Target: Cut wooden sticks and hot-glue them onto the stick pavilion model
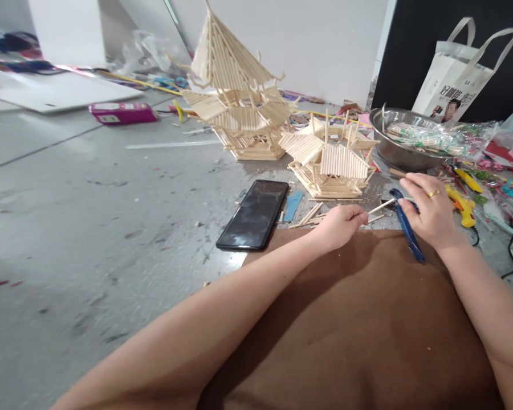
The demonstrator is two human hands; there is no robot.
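My left hand [342, 228] pinches one end of a thin wooden stick [381, 206]. The stick's other end meets the head of blue-handled pliers [408, 233]. Around the pliers is my right hand [430, 210], a ring on one finger, its thumb against the handle. How far the jaws are parted is too small to tell. Just beyond my hands stands a small many-sided model pavilion [344, 162] made of sticks, with upright sticks at its top. Loose cut sticks [312, 213] lie in front of it, close to my left hand.
A taller stick pagoda [239, 119] with a pointed roof stands behind. A black phone [254, 216] lies left of my hands, beside a blue scrap [292, 206]. At right are a metal bowl [393, 151] of bagged sticks, a yellow glue gun [461, 206] and a white bag [461, 80].
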